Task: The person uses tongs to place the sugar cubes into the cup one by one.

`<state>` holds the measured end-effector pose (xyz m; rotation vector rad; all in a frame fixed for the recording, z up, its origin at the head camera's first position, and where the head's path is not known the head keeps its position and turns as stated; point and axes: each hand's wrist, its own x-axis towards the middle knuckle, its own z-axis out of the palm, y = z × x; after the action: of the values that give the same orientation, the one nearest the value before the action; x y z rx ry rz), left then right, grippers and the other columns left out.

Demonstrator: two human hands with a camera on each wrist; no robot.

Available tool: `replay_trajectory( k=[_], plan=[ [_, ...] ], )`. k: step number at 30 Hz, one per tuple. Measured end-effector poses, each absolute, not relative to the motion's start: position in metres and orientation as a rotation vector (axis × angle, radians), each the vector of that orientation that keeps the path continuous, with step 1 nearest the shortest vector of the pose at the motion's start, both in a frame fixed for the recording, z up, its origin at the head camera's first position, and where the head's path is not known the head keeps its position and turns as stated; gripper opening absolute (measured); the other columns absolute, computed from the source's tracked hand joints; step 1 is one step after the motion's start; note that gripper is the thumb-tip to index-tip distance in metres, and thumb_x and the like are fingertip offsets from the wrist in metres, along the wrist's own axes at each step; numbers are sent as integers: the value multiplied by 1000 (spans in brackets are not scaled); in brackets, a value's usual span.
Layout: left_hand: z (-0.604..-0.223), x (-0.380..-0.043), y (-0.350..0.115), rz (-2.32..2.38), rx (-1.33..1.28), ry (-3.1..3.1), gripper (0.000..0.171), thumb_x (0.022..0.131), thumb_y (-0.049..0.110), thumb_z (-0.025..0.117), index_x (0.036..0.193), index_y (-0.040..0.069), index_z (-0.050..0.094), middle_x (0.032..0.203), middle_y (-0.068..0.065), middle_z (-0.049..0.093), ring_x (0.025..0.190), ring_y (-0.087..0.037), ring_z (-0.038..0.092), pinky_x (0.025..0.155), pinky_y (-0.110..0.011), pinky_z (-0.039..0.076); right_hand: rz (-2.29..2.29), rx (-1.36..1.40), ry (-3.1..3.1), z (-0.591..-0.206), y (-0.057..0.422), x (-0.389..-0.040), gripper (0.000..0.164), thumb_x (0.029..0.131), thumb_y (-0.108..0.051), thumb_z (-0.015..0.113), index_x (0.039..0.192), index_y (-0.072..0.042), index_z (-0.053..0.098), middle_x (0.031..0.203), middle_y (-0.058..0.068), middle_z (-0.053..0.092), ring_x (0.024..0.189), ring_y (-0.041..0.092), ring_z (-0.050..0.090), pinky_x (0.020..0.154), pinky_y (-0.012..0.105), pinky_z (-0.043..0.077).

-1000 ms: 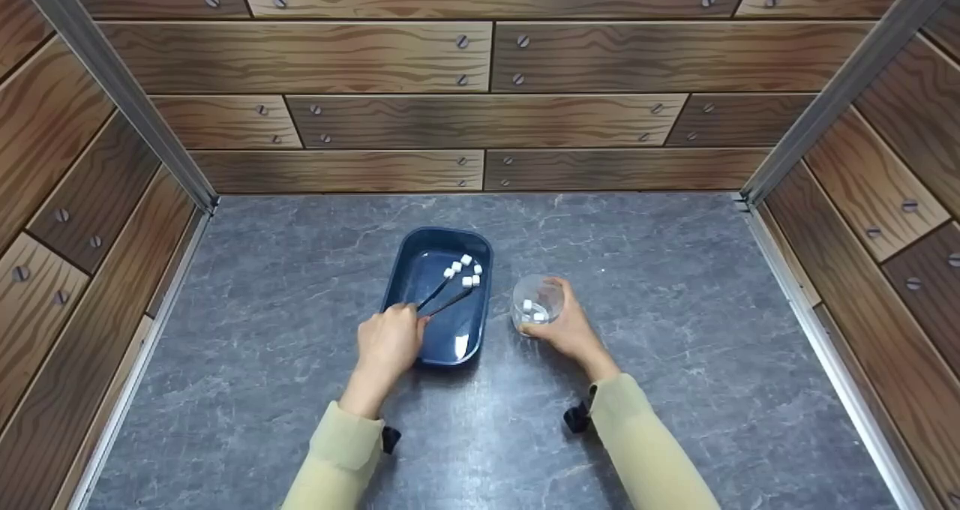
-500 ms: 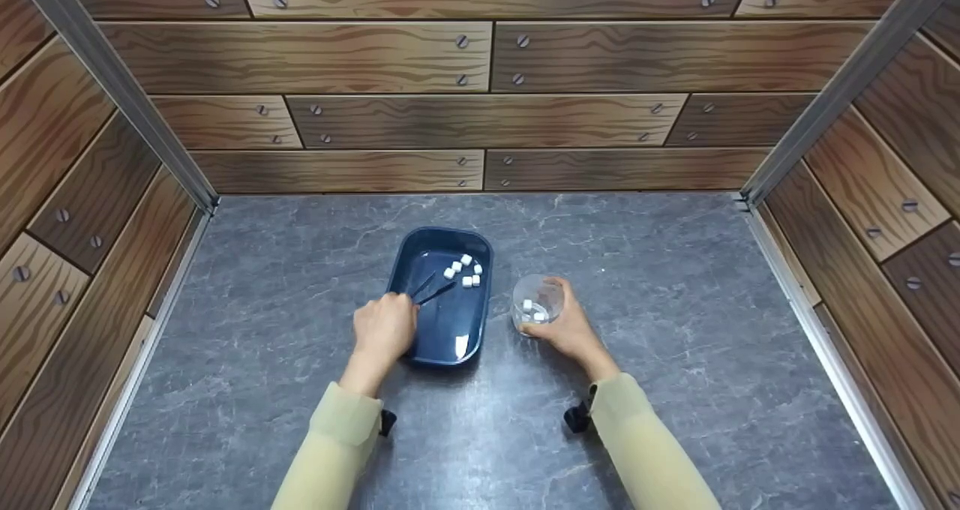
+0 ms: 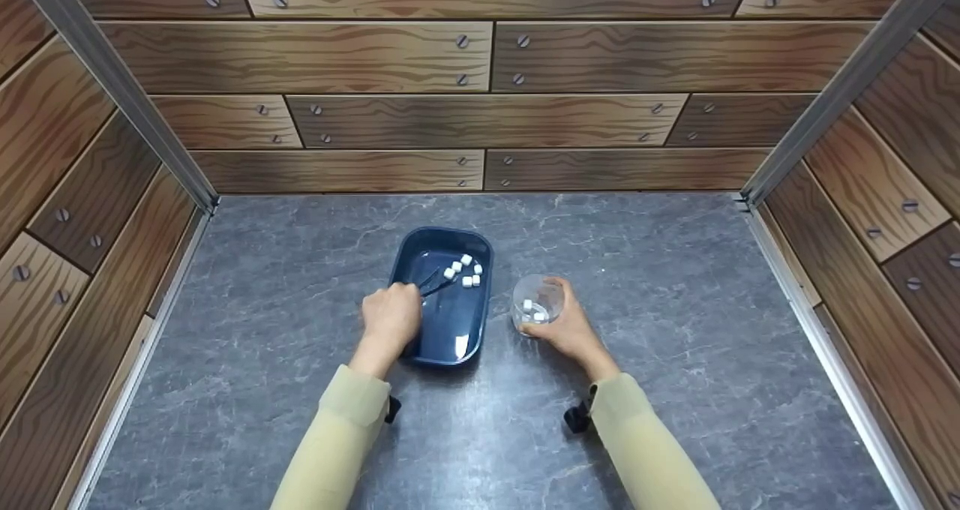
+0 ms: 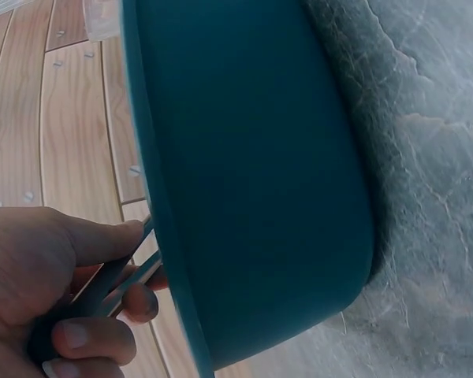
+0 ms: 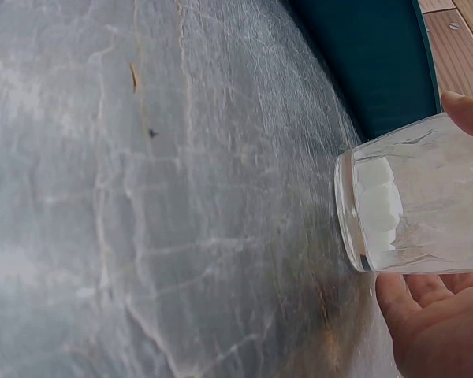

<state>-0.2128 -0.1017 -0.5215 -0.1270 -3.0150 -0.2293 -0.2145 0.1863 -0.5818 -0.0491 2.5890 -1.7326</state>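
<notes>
My left hand (image 3: pixel 391 315) grips dark slim tongs (image 3: pixel 436 288) over the left side of a blue tray (image 3: pixel 442 345). The tongs' two tips stand slightly apart, close to the white cubes (image 3: pixel 457 267), with no cube between them. Several of these small cubes lie in the tray's right half. In the left wrist view, thumb and fingers close round the tongs (image 4: pixel 102 287) beside the tray's wall (image 4: pixel 252 181), which hides the tips. To the right of the tray, my right hand (image 3: pixel 568 330) holds a clear cup (image 3: pixel 529 289) upright. White cubes (image 5: pixel 378 203) rest on its bottom.
Tray and cup stand on a grey marbled tabletop (image 3: pixel 637 270). Wood-patterned panels (image 3: pixel 480 60) close off the back and both sides, with metal posts (image 3: pixel 832 82) at the corners. A narrow strip of tabletop separates tray and cup.
The left hand drew the tongs back left from the cubes, then came slightly forward and right again. The tips are closer together than at first. Right hand, cup and cubes look unchanged.
</notes>
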Motion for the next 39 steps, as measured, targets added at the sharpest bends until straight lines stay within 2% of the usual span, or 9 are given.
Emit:
replay_trajectory(
  k=[18, 29, 39],
  plan=[
    [-533, -214, -96, -190, -153, -2964, 27, 92, 26, 68, 79, 3, 73, 73, -13, 69, 63, -36, 68, 51, -50, 52, -1672, -18, 2603, -581, 187, -214, 96, 61, -13, 92, 140, -11, 39, 136, 18, 52, 125, 35, 48, 107, 49, 32],
    [-534, -213, -96, -196, -173, -2973, 24, 94, 17, 62, 78, 2, 72, 72, -13, 68, 63, -35, 67, 52, -51, 51, -1679, -33, 2616, -581, 187, -214, 95, 61, -12, 92, 140, -9, 39, 135, 18, 53, 125, 34, 48, 107, 48, 33],
    [-534, -214, -95, -184, -190, -2983, 20, 91, 4, 58, 76, 4, 72, 73, -13, 69, 65, -35, 68, 51, -51, 51, -1724, -60, 2585, -582, 187, -215, 94, 62, -8, 91, 139, -8, 39, 133, 20, 53, 122, 35, 50, 105, 47, 35]
  ],
)
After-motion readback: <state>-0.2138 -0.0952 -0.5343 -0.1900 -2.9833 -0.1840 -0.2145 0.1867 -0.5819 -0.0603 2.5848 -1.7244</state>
